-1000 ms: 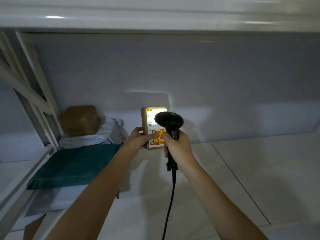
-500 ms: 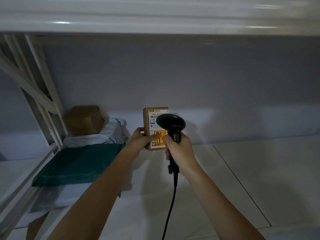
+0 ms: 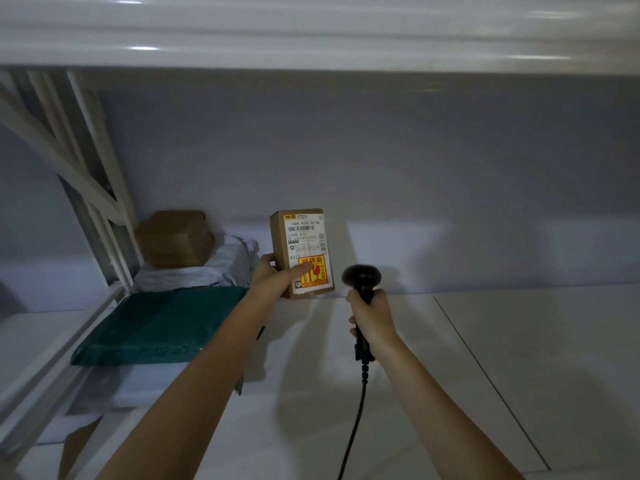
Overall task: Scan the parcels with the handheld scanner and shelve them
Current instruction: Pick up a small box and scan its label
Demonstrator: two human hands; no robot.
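Our left hand (image 3: 273, 278) pinches the small brown cardboard parcel (image 3: 302, 252), upright at the white shelf's (image 3: 519, 358) far edge; its label reads "140A A033", smaller print illegible. Our right hand (image 3: 372, 318) grips the black corded scanner (image 3: 362, 282).

A white shelf (image 3: 485, 358) ran across the lower part of the view, a thin dark seam (image 3: 491, 382) crossing its surface at a slant. Behind the shelf stood a plain grey wall (image 3: 381, 161), dim above and paler in a band just over the shelf. Above the wall hung the glossy white edge of an upper shelf (image 3: 311, 39), catching small glints. Left of the wall rose white metal frame bars (image 3: 86, 174), set diagonally.
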